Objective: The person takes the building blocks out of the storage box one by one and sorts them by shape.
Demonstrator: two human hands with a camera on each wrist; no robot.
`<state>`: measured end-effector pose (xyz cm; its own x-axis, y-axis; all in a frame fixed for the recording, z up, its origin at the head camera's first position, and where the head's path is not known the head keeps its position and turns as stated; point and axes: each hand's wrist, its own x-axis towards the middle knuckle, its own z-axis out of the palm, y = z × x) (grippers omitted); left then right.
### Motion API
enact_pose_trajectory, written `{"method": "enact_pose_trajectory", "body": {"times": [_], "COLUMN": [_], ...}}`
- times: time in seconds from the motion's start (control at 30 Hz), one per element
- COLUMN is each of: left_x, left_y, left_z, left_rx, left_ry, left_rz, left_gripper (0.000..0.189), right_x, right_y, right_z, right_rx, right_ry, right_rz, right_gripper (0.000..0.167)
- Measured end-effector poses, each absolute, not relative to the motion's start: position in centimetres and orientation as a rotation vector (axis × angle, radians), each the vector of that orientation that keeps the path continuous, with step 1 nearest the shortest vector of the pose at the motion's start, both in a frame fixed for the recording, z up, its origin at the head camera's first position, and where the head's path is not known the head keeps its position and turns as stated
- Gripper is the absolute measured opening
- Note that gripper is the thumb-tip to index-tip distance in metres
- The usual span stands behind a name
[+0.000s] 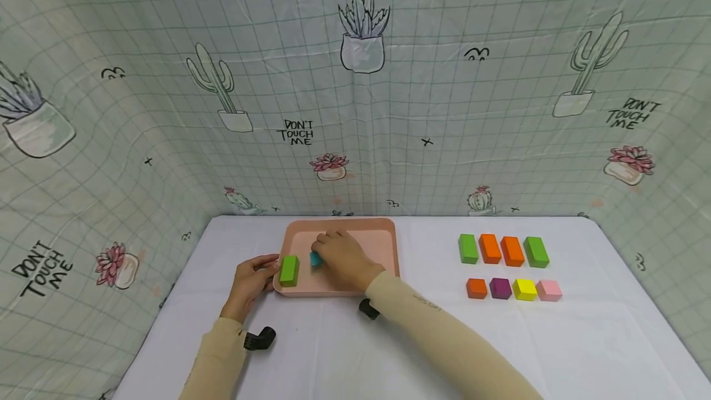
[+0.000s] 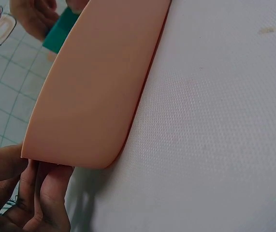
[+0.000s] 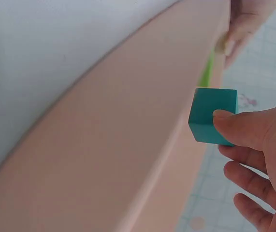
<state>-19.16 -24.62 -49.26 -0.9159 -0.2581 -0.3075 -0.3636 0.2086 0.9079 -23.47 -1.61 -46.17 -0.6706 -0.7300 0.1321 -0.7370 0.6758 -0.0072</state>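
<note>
A shallow pink tray [image 1: 339, 225] lies on the table. My right hand [image 1: 344, 258] is over it, pinching a teal cube [image 3: 212, 116] between thumb and fingers; the other fingers are loosely curled in the right wrist view. From above, that hand covers most of the cube. At the tray's left side, my left hand [image 1: 252, 279] holds the edge, with the thumb at the rim and the fingers bent against the outer wall in the left wrist view. Just inside that edge sits a green rectangular block [image 1: 289, 271].
Right of the tray, two green blocks [image 1: 468, 249] flank two orange blocks [image 1: 490, 249] in a back row. In front are an orange cube [image 1: 476, 288], a purple cube [image 1: 500, 288], a yellow cube [image 1: 524, 289] and a pink cube [image 1: 549, 290]. Patterned cloth [image 1: 389, 110] stands behind.
</note>
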Motion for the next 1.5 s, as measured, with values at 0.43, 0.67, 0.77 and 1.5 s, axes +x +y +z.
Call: {"method": "enact_pose_trajectory", "body": {"times": [0.43, 0.67, 0.77, 1.5], "left_x": [-19.1, -18.9, -18.9, -19.1], "left_y": [-24.6, -24.8, -24.9, -24.8], "left_z": [-49.2, -49.3, -49.4, -49.6], "left_rx": [-0.61, -0.613, -0.61, -0.583], "left_ry": [2.386, 2.383, 2.38, 2.384], "left_rz": [1.806, 1.805, 1.816, 1.813], "left_gripper": [0.035, 0.035, 0.035, 0.035], "right_x": [-23.7, -23.7, -23.7, -22.5], "right_y": [3.0, 5.7, 6.8, 15.3], "right_z": [-45.2, -45.3, -45.2, -45.2], "right_rx": [1.129, 1.058, 1.034, 0.831], "right_ry": [-2.65, -2.607, -2.589, -2.585], "right_rz": [0.357, 0.362, 0.336, 0.373], "right_gripper": [0.023, 0.028, 0.029, 0.039]}}
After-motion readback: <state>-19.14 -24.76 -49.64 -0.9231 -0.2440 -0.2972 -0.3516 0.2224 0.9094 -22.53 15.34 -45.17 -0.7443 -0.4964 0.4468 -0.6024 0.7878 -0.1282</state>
